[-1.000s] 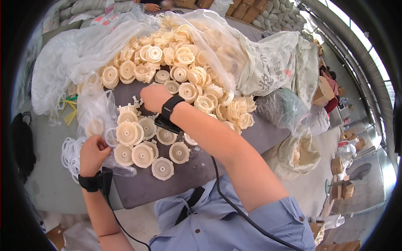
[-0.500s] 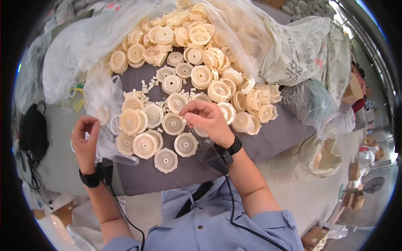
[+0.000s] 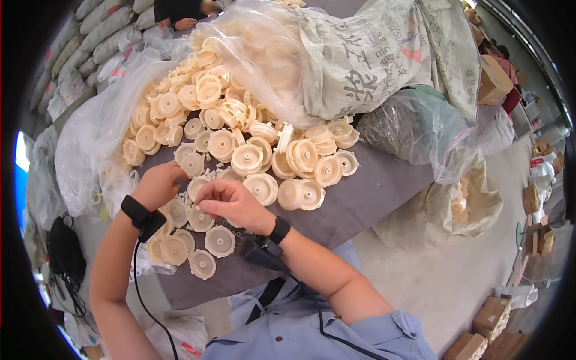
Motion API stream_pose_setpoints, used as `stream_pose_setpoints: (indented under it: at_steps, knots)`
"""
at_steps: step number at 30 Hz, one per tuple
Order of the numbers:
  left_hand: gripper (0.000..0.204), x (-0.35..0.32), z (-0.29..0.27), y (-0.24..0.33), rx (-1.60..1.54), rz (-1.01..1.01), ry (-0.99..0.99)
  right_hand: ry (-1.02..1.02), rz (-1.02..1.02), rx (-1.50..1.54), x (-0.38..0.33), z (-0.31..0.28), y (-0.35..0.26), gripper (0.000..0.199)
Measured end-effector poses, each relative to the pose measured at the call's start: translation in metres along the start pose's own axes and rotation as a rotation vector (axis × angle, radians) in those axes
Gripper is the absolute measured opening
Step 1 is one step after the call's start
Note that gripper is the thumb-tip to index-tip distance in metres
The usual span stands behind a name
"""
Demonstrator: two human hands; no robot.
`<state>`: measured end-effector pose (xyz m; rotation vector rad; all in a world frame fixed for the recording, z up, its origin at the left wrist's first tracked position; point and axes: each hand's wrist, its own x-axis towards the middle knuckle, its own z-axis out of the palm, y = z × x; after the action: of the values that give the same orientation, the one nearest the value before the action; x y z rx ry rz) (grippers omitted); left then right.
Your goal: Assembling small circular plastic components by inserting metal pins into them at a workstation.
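Cream plastic wheels with raised hubs lie in a loose group on the grey tabletop; one wheel lies near the table's front edge. My left hand reaches to the left side of this group, beside small white pegs, its fingers curled together. Its fingertips are partly hidden. Over the wheels my right hand hovers, with thumb and forefinger pinched; whatever is between them is too small to make out. Just below its fingers lies another wheel.
A large pile of similar wheels spills from a clear plastic bag at the back. A printed woven sack and a bag of dark material lie at right. Another person's hand shows at the far left.
The view has shifted, so the table contents appear further left. My left hand has moved rightward from the plastic at the side to the pegs and wheels. My right hand stays pinched over the wheels.
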<state>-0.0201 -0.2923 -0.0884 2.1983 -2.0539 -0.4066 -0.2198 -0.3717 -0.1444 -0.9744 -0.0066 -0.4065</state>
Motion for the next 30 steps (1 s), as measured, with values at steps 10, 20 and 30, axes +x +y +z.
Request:
stream_pose_setpoints:
  at_steps: [10, 20, 30]
  knots:
    - [0.01, 0.011, 0.018, 0.002, 0.31, 0.016, -0.039, -0.039, 0.006, 0.046, -0.001, 0.004, 0.008, 0.011]
    - [0.015, -0.048, -0.002, 0.066, -0.481, -0.135, 0.406, 0.076, -0.093, -0.022, -0.001, -0.001, 0.011, 0.014]
    - [0.024, -0.086, 0.036, 0.09, -0.503, -0.013, 0.734, -0.065, -0.005, -0.18, -0.005, 0.008, 0.015, 0.02]
